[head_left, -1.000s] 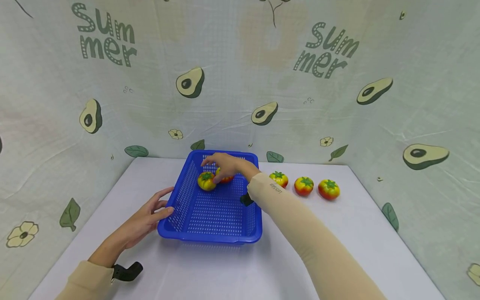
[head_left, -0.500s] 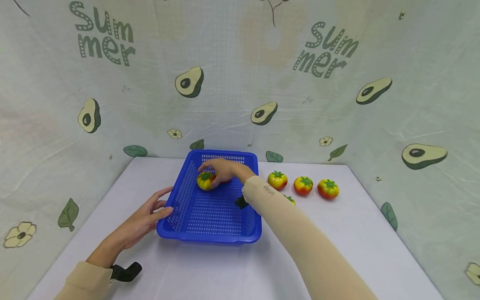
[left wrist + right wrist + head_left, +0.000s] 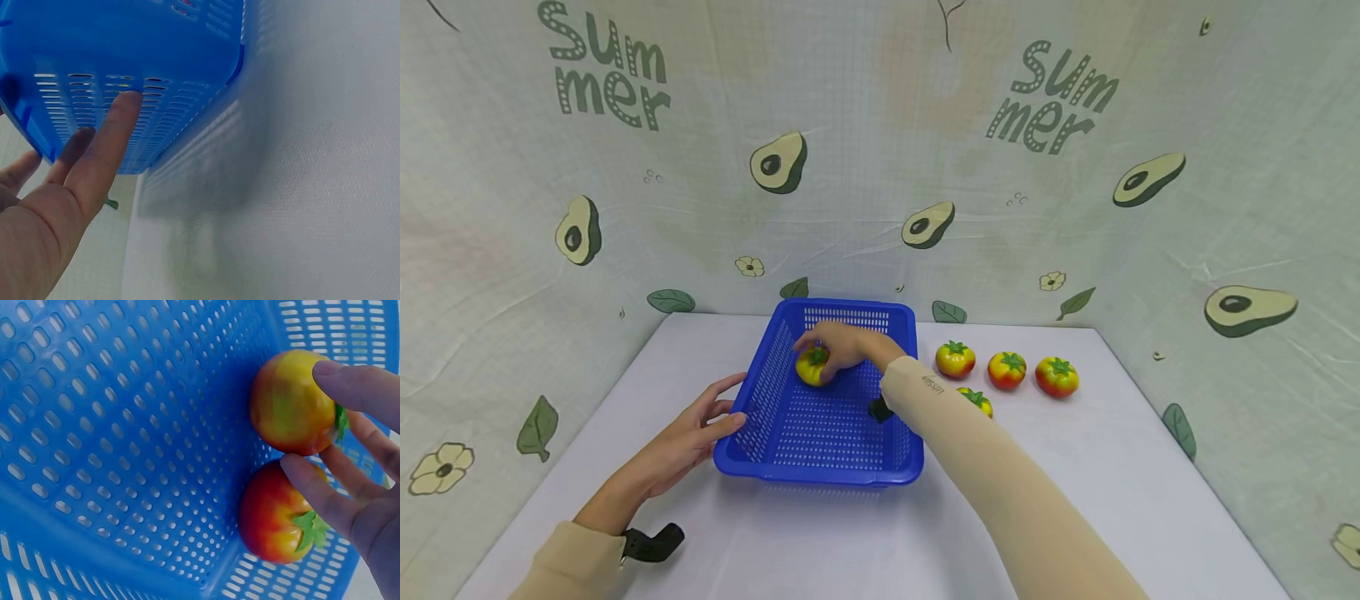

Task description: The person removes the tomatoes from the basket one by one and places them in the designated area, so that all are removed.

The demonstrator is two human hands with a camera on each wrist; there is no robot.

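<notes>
A blue plastic basket (image 3: 820, 477) with slotted walls stands on the white table. Inside its far left part, my right hand (image 3: 841, 343) holds a yellow-red tomato (image 3: 812, 372), thumb on one side and fingers on the other. Below it in the right wrist view, a second, redder tomato (image 3: 275, 515) lies against the basket wall; my hand hides it in the head view. My left hand (image 3: 696, 429) rests against the basket's left side, its fairly straight fingers touching the outer wall and rim. In the left wrist view one extended finger (image 3: 106, 144) presses the slotted wall.
To the basket's right sit several more tomatoes: one at the left (image 3: 956, 360), a middle one (image 3: 1007, 371), a right one (image 3: 1057, 378), and a nearer one (image 3: 977, 400) partly behind my right sleeve. A patterned cloth (image 3: 850, 167) surrounds the table at back and sides.
My right hand has lowered onto the left tomato in the basket and closed round it, shifting it slightly. Its sleeve uncovers more tomatoes on the table. The left hand stays put.
</notes>
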